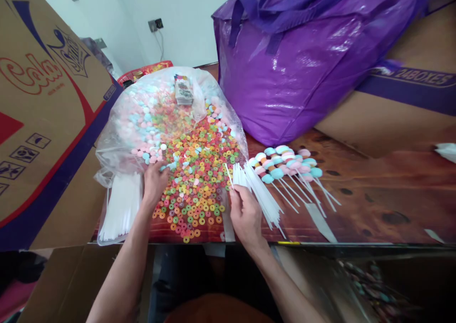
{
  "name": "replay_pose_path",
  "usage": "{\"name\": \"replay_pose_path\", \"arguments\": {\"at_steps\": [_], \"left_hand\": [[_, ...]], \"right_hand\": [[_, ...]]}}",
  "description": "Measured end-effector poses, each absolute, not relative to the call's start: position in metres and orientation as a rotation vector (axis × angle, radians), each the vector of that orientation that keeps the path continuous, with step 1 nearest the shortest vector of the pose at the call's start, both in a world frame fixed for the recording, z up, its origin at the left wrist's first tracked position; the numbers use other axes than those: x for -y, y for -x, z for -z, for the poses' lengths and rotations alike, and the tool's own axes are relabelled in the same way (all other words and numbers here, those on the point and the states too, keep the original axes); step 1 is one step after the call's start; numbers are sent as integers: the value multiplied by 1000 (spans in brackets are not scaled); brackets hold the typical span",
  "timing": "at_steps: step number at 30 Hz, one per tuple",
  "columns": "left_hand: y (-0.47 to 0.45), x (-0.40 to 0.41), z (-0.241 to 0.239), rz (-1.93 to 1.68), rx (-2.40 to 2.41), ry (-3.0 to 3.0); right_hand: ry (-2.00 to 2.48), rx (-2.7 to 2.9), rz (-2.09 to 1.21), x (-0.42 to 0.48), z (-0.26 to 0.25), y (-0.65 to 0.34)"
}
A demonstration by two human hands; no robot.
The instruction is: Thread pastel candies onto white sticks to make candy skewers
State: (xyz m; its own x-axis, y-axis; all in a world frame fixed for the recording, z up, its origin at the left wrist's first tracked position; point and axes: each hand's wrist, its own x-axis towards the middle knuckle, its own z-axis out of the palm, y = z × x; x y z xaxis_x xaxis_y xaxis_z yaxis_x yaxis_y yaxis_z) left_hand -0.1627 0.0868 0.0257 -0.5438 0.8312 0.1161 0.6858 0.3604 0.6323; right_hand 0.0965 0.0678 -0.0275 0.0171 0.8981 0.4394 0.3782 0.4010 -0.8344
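Observation:
A thin white stick (pixel 229 175) stands up from my right hand (pixel 245 213), pinched between thumb and fingers. My left hand (pixel 155 183) is over the left side of the candy pile, its fingers curled together beside pink and pale blue round candies (pixel 151 152); what they hold, if anything, is hidden. Between both hands spreads a heap of small colourful ring candies (pixel 199 180). Right of my right hand lies a bundle of loose white sticks (pixel 263 197). Beyond it, several sticks threaded with candies (pixel 285 161) lie together.
A clear plastic bag (pixel 117 118) covers the back of the pile, with a stack of small printed labels (pixel 183 90) on it. A pack of white sticks (pixel 121 206) lies at left. Cardboard box (pixel 46 99) and purple bag (pixel 285 71) flank the wooden table (pixel 384 194).

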Motion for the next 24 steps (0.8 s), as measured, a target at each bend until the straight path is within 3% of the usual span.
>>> {"name": "replay_pose_path", "arguments": {"at_steps": [4, 8, 15, 24], "left_hand": [[122, -63, -34, -1209, -1769, -955], [73, -45, -28, -1299, -1462, -779], [46, -28, -12, -1511, -1349, -588], [50, -14, -20, -1378, -1399, -893]], "right_hand": [[1110, 1471, -1000, -69, 14, -86], [1051, 1400, -1298, -72, 6, -73], [1149, 1380, -1335, -72, 6, -82], [1069, 1482, -1380, -64, 7, -77]]}}
